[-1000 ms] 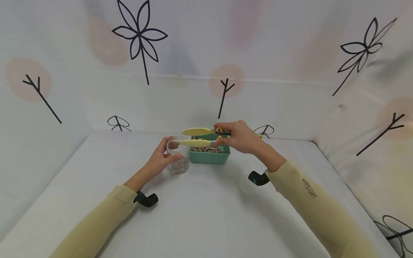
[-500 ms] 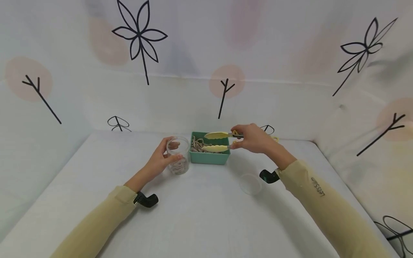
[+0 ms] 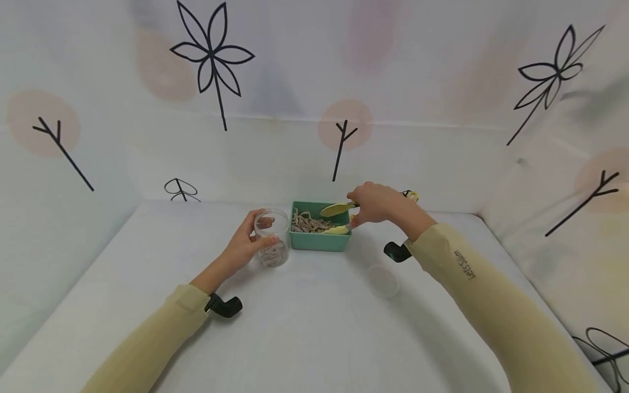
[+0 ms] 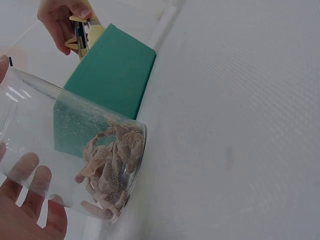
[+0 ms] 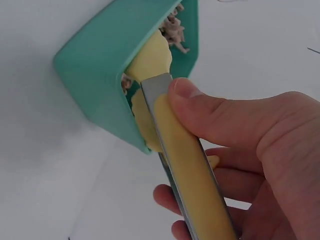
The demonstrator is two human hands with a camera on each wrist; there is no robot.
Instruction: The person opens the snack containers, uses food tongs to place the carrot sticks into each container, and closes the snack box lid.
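Observation:
My left hand (image 3: 241, 245) grips a clear jar (image 3: 273, 232) that stands on the table without a lid. Greyish-brown strips, dusted pale, lie at its bottom (image 4: 110, 170) in the left wrist view. To the jar's right sits a green rectangular box (image 3: 319, 242) holding more such strips (image 3: 309, 222). My right hand (image 3: 375, 204) holds yellow-tipped metal tongs (image 5: 185, 165) between thumb and fingers. Their yellow tips (image 5: 152, 57) reach down inside the box at its right end, spread apart. Whether a strip lies between them is hidden.
A round translucent lid (image 3: 383, 281) lies on the white table (image 3: 304, 327), right of the middle and nearer than the box. Patterned white cloth (image 3: 275, 153) rises behind the table and at both sides.
The tongs have moved from over the jar's mouth rightward and then down into the green box, carried by my right hand. The left hand and jar have stayed in place.

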